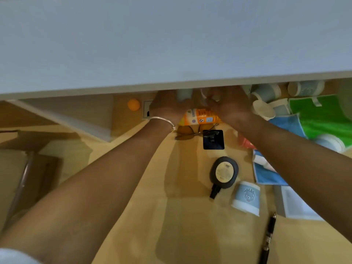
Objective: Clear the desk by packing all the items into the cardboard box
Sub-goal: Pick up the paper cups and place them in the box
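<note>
Both hands reach to 12 o'clock under the shelf edge (pixel 171 86), left hand (pixel 167 107) and right hand (pixel 231 105) flanking an orange carton (pixel 200 117) lying crosswise on the table (pixel 182 216); finger closure hidden, cannot tell; cardboard box (pixel 28 172) at 9 o'clock.

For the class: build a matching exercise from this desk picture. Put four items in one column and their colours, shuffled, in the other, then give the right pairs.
Items:
1. ball
2. pen
3. cloth at the far right
4. carton between the hands

Colours:
A. green
B. orange and white
C. plain orange
D. black

Pairs: 1-C, 2-D, 3-A, 4-B
</note>
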A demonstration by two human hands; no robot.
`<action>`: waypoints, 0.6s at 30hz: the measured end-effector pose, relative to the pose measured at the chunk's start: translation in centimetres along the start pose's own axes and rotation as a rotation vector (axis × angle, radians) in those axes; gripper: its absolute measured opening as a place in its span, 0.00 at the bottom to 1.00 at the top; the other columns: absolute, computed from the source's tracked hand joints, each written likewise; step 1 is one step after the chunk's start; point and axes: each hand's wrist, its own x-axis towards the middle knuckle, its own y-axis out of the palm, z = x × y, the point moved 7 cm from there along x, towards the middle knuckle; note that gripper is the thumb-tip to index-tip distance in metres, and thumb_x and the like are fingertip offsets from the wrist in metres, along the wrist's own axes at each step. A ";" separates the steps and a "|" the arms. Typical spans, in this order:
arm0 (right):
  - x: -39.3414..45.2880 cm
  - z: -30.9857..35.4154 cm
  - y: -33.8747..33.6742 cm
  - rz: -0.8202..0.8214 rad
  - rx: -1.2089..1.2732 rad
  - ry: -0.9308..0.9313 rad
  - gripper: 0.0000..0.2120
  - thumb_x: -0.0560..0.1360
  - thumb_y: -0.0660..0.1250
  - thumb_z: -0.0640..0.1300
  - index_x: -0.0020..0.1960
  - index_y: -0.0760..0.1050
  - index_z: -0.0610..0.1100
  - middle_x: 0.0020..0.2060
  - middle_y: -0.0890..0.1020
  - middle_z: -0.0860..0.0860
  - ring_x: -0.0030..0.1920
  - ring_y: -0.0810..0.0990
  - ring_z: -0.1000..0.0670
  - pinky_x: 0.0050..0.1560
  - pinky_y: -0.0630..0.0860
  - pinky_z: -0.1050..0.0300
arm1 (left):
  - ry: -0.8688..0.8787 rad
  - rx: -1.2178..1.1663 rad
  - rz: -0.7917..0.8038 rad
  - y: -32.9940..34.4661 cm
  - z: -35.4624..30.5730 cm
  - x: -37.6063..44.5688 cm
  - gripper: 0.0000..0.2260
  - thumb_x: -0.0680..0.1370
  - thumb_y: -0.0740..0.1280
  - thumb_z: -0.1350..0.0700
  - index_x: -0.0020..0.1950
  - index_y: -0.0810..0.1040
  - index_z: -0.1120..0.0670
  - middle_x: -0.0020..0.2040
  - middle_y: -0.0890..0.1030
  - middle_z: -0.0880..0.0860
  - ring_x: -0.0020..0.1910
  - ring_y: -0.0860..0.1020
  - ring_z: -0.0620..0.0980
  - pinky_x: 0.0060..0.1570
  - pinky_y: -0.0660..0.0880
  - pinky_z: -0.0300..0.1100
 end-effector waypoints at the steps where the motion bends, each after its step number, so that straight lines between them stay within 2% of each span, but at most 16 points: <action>1: -0.8 0.6 -0.2 0.019 0.069 0.048 0.11 0.75 0.66 0.48 0.51 0.81 0.44 0.53 0.80 0.44 0.57 0.76 0.41 0.56 0.73 0.48 | -0.005 -0.039 -0.026 -1.1 0.6 -1.0 0.20 0.70 0.69 0.44 0.58 0.72 0.50 0.50 0.81 0.52 0.50 0.79 0.55 0.46 0.77 0.47; 3: -2.0 2.2 -0.6 -0.037 0.093 0.021 0.10 0.72 0.66 0.46 0.44 0.83 0.41 0.49 0.81 0.41 0.53 0.77 0.37 0.53 0.75 0.45 | 0.018 -0.066 -0.070 -3.4 2.4 -3.5 0.30 0.68 0.71 0.45 0.68 0.64 0.46 0.54 0.81 0.51 0.51 0.79 0.53 0.46 0.77 0.44; 5: -3.4 4.9 -1.3 -0.084 0.099 -0.046 0.09 0.72 0.68 0.45 0.42 0.83 0.40 0.48 0.82 0.40 0.51 0.78 0.37 0.49 0.75 0.49 | 0.014 -0.052 -0.076 -5.5 4.2 -6.1 0.35 0.69 0.73 0.47 0.72 0.60 0.46 0.55 0.80 0.52 0.49 0.79 0.52 0.44 0.73 0.41; 8: -5.1 8.3 -1.6 -0.069 0.178 -0.039 0.08 0.74 0.69 0.48 0.48 0.82 0.45 0.55 0.80 0.45 0.56 0.76 0.42 0.49 0.73 0.54 | 0.009 0.015 -0.102 -9.1 6.6 -10.2 0.33 0.70 0.72 0.47 0.71 0.60 0.47 0.54 0.79 0.52 0.47 0.79 0.55 0.41 0.72 0.42; 11: -6.5 12.6 -1.7 -0.068 0.262 -0.099 0.06 0.73 0.69 0.48 0.47 0.82 0.47 0.57 0.79 0.47 0.60 0.73 0.44 0.56 0.72 0.51 | -0.007 0.037 -0.139 -12.8 9.0 -14.5 0.36 0.70 0.73 0.48 0.72 0.57 0.45 0.59 0.78 0.52 0.51 0.79 0.55 0.47 0.78 0.49; 15: -7.8 19.5 -2.7 -0.113 0.308 -0.209 0.04 0.72 0.70 0.47 0.44 0.82 0.47 0.54 0.81 0.49 0.58 0.75 0.45 0.56 0.72 0.49 | -0.014 0.023 -0.232 -18.1 11.0 -20.0 0.38 0.70 0.74 0.48 0.73 0.56 0.45 0.63 0.76 0.50 0.54 0.78 0.52 0.48 0.77 0.46; 18: -8.8 25.3 -4.3 -0.162 0.358 -0.298 0.05 0.72 0.70 0.46 0.46 0.82 0.47 0.54 0.81 0.50 0.60 0.74 0.46 0.55 0.73 0.50 | -0.022 -0.011 -0.304 -22.9 12.4 -24.3 0.38 0.70 0.74 0.48 0.73 0.56 0.43 0.64 0.75 0.49 0.56 0.77 0.51 0.52 0.78 0.49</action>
